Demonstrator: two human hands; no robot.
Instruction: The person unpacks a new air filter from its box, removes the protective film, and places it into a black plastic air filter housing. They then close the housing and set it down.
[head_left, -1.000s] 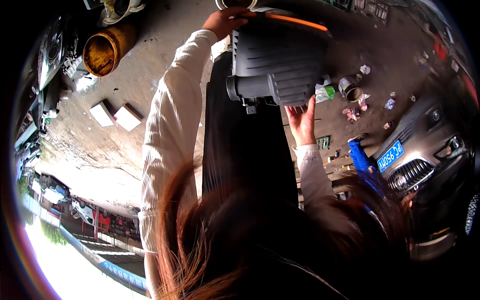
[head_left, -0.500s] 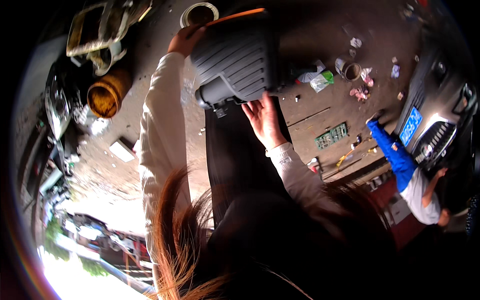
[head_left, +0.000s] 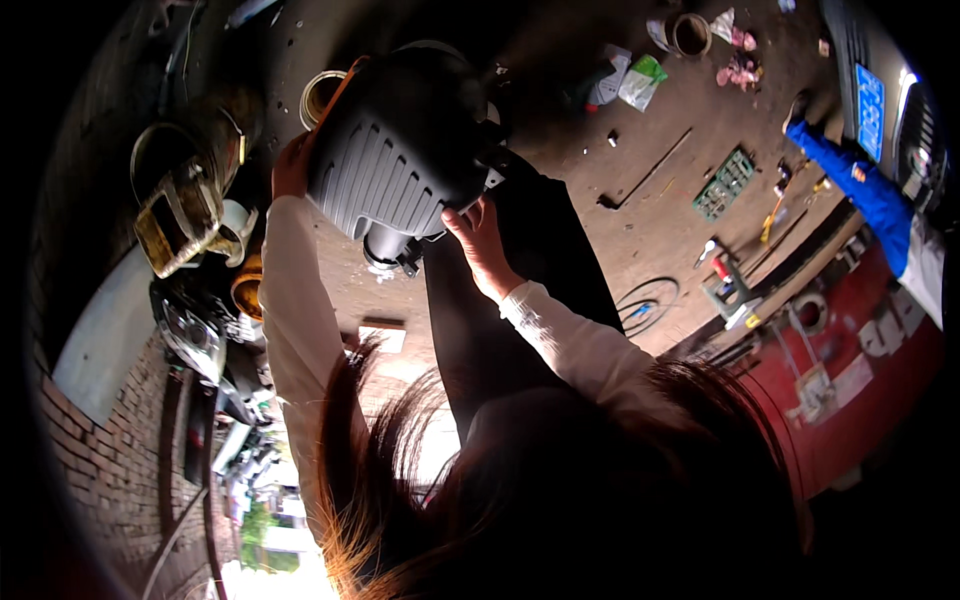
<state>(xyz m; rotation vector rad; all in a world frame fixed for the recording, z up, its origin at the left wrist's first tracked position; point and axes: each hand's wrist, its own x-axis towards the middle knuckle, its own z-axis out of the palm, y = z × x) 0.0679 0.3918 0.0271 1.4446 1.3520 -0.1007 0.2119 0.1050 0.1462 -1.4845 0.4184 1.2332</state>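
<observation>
A black ribbed plastic air filter box (head_left: 375,165) with an orange edge along its left side is held up in front of me. My left hand (head_left: 291,166) is closed around that left side, its fingers mostly in shadow. On the right, my right hand (head_left: 482,248) grips the near lower edge, with its thumb and fingers against the plastic. A round spout (head_left: 385,245) sticks out of the box's near side, between my two hands. The far side of the box is dark and hard to make out.
To the right lie a green socket tray (head_left: 725,184), a long bar (head_left: 650,168), litter and a tipped can (head_left: 690,35). A person in blue trousers (head_left: 860,185) is beside a car (head_left: 915,130). A headlight (head_left: 190,330), rusty pots and a brick wall (head_left: 110,450) are at left.
My view has swung round. The air filter box has tilted and turned, so its spout now points toward me. Both hands stay on it, the right one now at its near right edge.
</observation>
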